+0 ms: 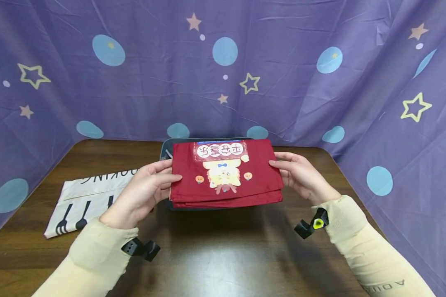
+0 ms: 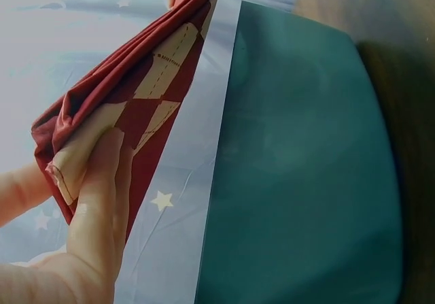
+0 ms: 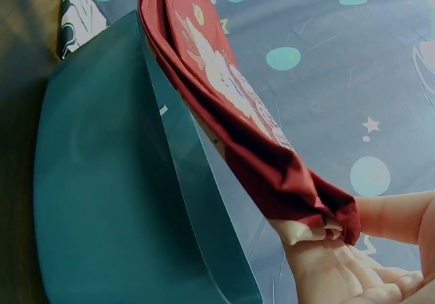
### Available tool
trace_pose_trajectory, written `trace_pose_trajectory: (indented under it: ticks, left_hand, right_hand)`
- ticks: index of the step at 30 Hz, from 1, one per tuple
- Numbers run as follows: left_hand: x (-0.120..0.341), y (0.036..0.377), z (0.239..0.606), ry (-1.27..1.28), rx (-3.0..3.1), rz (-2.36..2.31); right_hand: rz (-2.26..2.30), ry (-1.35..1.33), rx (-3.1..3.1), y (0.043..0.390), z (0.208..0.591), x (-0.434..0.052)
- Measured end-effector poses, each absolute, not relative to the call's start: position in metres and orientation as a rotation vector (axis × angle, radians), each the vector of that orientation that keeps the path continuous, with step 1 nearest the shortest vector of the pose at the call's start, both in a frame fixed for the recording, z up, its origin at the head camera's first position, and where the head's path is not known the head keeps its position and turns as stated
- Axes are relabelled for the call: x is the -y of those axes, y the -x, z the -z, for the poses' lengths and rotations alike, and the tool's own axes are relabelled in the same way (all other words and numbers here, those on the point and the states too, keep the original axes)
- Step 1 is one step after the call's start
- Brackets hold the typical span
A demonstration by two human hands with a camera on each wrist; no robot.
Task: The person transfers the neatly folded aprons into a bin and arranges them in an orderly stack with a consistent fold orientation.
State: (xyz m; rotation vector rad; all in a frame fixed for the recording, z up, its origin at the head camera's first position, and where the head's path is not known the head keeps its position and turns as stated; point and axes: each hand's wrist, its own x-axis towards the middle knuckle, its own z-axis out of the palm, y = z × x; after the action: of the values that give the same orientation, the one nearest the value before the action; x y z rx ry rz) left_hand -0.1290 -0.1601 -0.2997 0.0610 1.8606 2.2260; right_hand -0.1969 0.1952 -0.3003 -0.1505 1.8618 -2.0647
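Observation:
A folded red cloth with a cartoon animal print and white lettering circles is held level between both hands. My left hand pinches its left end, thumb on top and fingers underneath. At the opposite end, my right hand grips the cloth in the same way. The left wrist view shows a red-and-cream checked underside on the cloth. Just below it stands a teal bin, whose rim runs under the cloth in both wrist views. From the head view, the cloth hides most of the bin.
On the left of the brown wooden table lies a folded white cloth with black cutlery prints and lettering, partly behind my left hand. A purple curtain with stars and blue dots hangs behind and along the sides.

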Motion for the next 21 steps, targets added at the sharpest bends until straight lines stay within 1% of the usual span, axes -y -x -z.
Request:
trace_pose_trajectory:
  ticks: [12, 21]
  left_hand:
    - [0.161, 0.133, 0.295, -0.045, -1.83, -2.27]
    - [0.165, 0.139, 0.292, 0.023, -1.848, -2.27]
  right_hand:
    - [2.082, 0.172, -1.836, 0.205, 0.295, -0.19]
    - [2.094, 0.139, -1.807, 0.211, 0.29, -0.184]
